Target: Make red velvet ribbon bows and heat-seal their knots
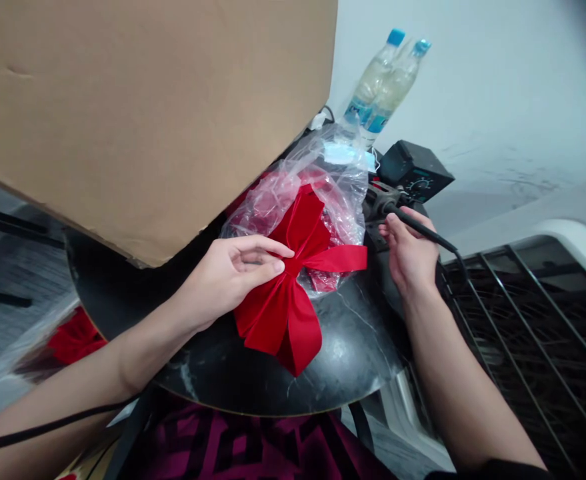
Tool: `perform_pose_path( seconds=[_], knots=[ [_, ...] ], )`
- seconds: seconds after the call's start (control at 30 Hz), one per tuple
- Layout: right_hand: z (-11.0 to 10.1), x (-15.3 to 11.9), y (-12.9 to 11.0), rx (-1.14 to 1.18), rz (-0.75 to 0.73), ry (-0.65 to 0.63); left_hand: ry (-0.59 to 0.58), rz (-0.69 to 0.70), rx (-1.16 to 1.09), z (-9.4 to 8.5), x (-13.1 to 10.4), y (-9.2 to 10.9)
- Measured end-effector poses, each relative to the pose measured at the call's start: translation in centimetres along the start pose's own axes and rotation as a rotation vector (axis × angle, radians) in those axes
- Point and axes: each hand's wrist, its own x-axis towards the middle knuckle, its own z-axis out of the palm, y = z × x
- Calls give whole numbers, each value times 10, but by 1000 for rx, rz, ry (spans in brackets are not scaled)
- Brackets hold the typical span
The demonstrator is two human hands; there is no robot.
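Observation:
A red ribbon bow (300,310) with wide loops and tails is held above the round black table (353,347). My left hand (243,270) pinches it near its centre knot, thumb and fingertips together. My right hand (410,247) is closed around the black handle of a soldering iron (423,230), at the right edge of the table. The iron's front end is in its dark stand (380,200), and the tip is hidden. Behind the bow lies a clear plastic bag (293,167) with more red ribbon inside.
A large cardboard box (163,107) covers the table's left and back. Two water bottles (385,87) and a black control box (415,170) with a dial stand by the wall. A wire-grilled appliance (523,320) is at right. Red bows (75,337) lie in a bag at lower left.

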Motion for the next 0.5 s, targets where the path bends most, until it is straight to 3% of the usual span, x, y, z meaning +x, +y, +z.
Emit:
perform_pose_path(
  seconds=[0.13,0.33,0.5],
  knots=[
    [-7,-1,-2,-118,-189,69,-9,-26,27,0,-1,0],
    [-31,-23,-36,-271,-509,219,-55,-84,90,0,-4,-1],
    [-30,-52,-53,-131,-870,298,-87,-71,240,1,-5,-5]
  ],
)
